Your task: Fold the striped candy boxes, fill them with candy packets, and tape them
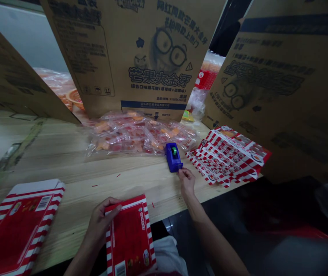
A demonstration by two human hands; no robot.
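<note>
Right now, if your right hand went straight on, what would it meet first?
The fingers of the right hand would most likely meet the blue tape dispenser first; they look almost against it, though depth is hard to judge here.

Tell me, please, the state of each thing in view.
red striped carton: flat, held
left hand: gripping the carton's edge
blue tape dispenser: standing, green centre visible
right hand: fingertips touching the dispenser
stack of striped cartons: flat, loosely fanned
plastic-wrapped packets: heaped
printed cardboard sheets: standing upright
</note>
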